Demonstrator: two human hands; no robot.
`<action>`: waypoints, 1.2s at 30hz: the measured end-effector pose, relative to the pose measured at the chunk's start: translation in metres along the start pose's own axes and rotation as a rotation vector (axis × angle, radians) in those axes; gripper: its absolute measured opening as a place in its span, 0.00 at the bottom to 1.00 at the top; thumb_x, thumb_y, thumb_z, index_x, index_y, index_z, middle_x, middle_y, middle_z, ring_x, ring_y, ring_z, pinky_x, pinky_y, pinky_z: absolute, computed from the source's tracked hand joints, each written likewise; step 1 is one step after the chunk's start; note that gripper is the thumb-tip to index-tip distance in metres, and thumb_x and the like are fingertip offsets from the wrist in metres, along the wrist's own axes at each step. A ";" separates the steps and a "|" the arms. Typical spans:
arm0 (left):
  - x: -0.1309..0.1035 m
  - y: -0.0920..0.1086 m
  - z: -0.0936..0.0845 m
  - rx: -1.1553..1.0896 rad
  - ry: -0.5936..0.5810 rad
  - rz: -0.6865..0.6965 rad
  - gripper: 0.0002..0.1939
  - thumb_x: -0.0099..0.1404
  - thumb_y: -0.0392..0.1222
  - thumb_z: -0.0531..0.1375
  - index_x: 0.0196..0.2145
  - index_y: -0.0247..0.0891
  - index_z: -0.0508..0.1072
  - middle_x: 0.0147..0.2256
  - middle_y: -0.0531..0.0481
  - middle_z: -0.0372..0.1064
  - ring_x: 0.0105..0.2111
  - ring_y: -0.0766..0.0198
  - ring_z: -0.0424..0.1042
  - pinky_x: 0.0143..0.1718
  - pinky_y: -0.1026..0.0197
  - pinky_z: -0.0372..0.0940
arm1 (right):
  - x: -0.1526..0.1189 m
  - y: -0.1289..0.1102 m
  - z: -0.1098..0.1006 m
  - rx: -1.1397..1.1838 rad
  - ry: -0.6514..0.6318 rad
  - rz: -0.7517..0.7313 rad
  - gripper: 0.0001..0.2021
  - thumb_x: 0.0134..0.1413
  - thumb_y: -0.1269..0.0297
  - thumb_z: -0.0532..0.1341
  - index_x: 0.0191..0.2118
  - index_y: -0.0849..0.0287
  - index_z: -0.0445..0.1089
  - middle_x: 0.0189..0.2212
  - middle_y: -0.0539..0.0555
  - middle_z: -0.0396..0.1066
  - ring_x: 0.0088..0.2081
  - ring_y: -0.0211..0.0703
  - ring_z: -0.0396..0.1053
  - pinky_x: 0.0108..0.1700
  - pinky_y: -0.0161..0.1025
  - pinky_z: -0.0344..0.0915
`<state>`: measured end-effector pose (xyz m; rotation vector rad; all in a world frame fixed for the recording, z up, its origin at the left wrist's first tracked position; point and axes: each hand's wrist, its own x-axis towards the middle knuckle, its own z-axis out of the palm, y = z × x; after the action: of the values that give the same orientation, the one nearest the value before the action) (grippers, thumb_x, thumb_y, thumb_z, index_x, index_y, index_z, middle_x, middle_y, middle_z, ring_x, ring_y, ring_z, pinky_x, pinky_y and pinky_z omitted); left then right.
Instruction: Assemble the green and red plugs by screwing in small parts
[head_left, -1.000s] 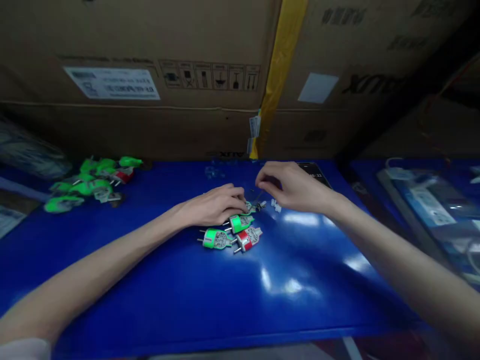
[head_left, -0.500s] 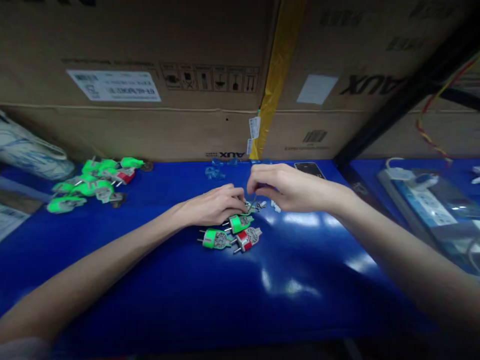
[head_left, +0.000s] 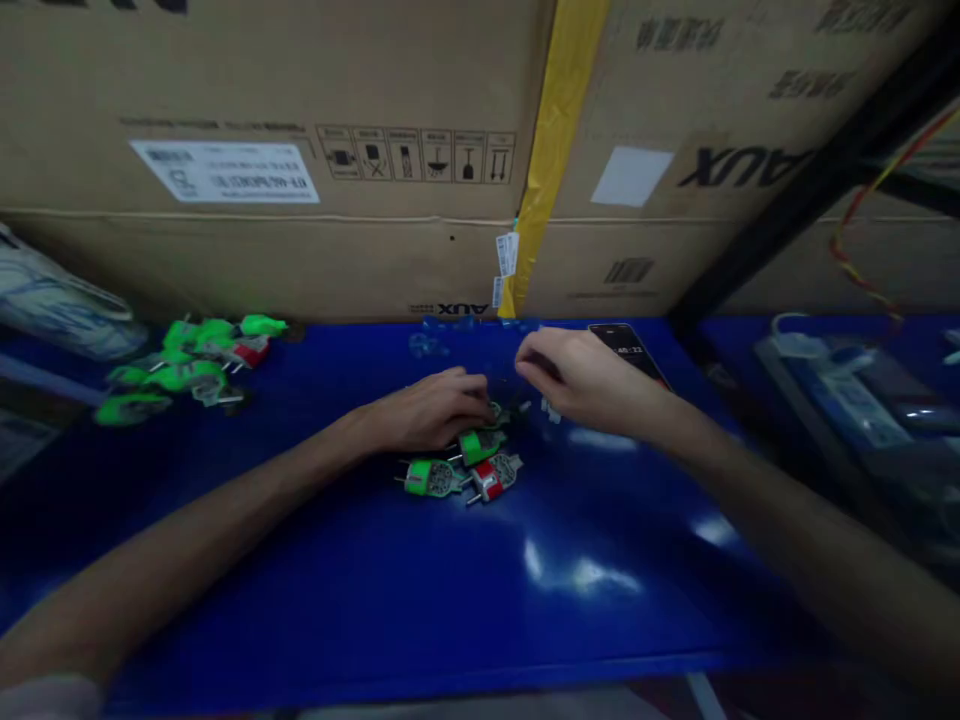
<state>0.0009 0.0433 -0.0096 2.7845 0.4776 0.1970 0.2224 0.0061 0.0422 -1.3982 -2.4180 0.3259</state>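
My left hand [head_left: 431, 410] rests on the blue table [head_left: 360, 600], its fingers closed on a green plug half [head_left: 495, 412] that shows only partly. My right hand [head_left: 574, 370] hovers just to the right with curled, pinched fingers; what they hold, if anything, is too small to make out. Nearer me lie a green plug half [head_left: 480, 446], another green one [head_left: 431, 478] and a red one [head_left: 495, 478], their inner sides up and pins to the left. Small white parts [head_left: 550, 410] lie beneath my right hand, beside small dark bits [head_left: 519, 407].
Several green plugs [head_left: 187, 376] and a red one [head_left: 250, 350] are piled at the left. Clear blue pieces [head_left: 428, 345] lie near the cardboard boxes [head_left: 337, 260]. A phone [head_left: 630, 350] sits behind my right hand, left of a black post [head_left: 757, 240].
My right hand has moved slightly right, away from my left hand and the plug half. My left hand has stayed in place. More of the phone shows.
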 end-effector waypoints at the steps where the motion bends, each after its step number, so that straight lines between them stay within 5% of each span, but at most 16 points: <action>1: 0.000 0.000 0.000 -0.006 0.002 0.005 0.13 0.72 0.36 0.53 0.46 0.39 0.77 0.42 0.46 0.70 0.42 0.60 0.66 0.45 0.60 0.61 | 0.000 -0.001 -0.002 0.031 -0.012 -0.087 0.08 0.61 0.71 0.54 0.37 0.63 0.70 0.35 0.57 0.72 0.35 0.41 0.67 0.39 0.37 0.60; 4: 0.000 -0.001 0.000 -0.029 0.007 -0.001 0.12 0.72 0.36 0.54 0.45 0.38 0.77 0.42 0.46 0.70 0.44 0.60 0.67 0.47 0.60 0.61 | 0.004 -0.001 -0.008 0.119 -0.090 -0.293 0.08 0.60 0.75 0.53 0.40 0.62 0.68 0.38 0.56 0.70 0.38 0.40 0.66 0.41 0.35 0.61; 9: 0.000 -0.002 0.002 -0.011 0.002 -0.018 0.12 0.73 0.38 0.53 0.47 0.40 0.76 0.44 0.47 0.70 0.43 0.60 0.68 0.47 0.60 0.61 | 0.014 0.007 -0.008 0.113 -0.064 -0.311 0.07 0.56 0.77 0.55 0.35 0.62 0.70 0.33 0.54 0.71 0.35 0.39 0.67 0.38 0.35 0.60; 19: 0.002 0.002 0.000 0.018 -0.003 -0.019 0.13 0.73 0.37 0.53 0.46 0.39 0.77 0.43 0.46 0.69 0.41 0.60 0.66 0.44 0.60 0.61 | 0.006 0.003 0.005 -0.037 0.031 0.116 0.08 0.58 0.70 0.56 0.33 0.63 0.73 0.30 0.57 0.75 0.31 0.42 0.69 0.35 0.37 0.57; 23: 0.001 -0.001 0.001 -0.005 0.010 -0.004 0.13 0.73 0.37 0.53 0.46 0.39 0.77 0.43 0.46 0.70 0.43 0.60 0.67 0.46 0.61 0.61 | 0.007 -0.001 0.000 0.042 -0.005 -0.111 0.09 0.59 0.74 0.54 0.41 0.64 0.70 0.37 0.57 0.72 0.37 0.41 0.68 0.39 0.36 0.60; 26: 0.000 -0.003 0.003 -0.015 0.020 0.013 0.13 0.73 0.37 0.53 0.46 0.40 0.77 0.43 0.46 0.70 0.44 0.59 0.68 0.47 0.60 0.61 | 0.012 0.001 -0.007 0.064 -0.113 -0.339 0.09 0.58 0.77 0.54 0.39 0.63 0.70 0.37 0.56 0.70 0.38 0.41 0.67 0.41 0.35 0.61; 29: -0.001 -0.004 0.003 -0.019 0.031 -0.008 0.13 0.73 0.39 0.53 0.47 0.40 0.76 0.43 0.46 0.70 0.43 0.60 0.68 0.46 0.61 0.61 | 0.016 0.008 -0.010 0.068 -0.122 -0.402 0.08 0.58 0.77 0.54 0.36 0.63 0.71 0.34 0.55 0.70 0.35 0.40 0.67 0.38 0.35 0.61; 32: 0.000 -0.003 0.003 0.002 0.018 -0.007 0.12 0.73 0.39 0.53 0.46 0.39 0.77 0.43 0.46 0.70 0.43 0.60 0.68 0.45 0.61 0.61 | 0.017 0.013 -0.006 0.069 -0.062 -0.353 0.08 0.58 0.75 0.55 0.34 0.63 0.71 0.33 0.55 0.71 0.35 0.39 0.67 0.38 0.35 0.61; 36: 0.001 -0.001 0.002 0.024 0.000 -0.009 0.13 0.73 0.38 0.53 0.47 0.40 0.76 0.43 0.47 0.69 0.42 0.60 0.68 0.45 0.60 0.61 | 0.012 0.009 0.004 -0.001 0.021 -0.010 0.07 0.57 0.73 0.57 0.32 0.64 0.73 0.31 0.57 0.74 0.33 0.41 0.69 0.37 0.37 0.59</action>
<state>0.0019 0.0443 -0.0114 2.8046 0.4960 0.1904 0.2224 0.0205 0.0372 -1.3829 -2.4074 0.3056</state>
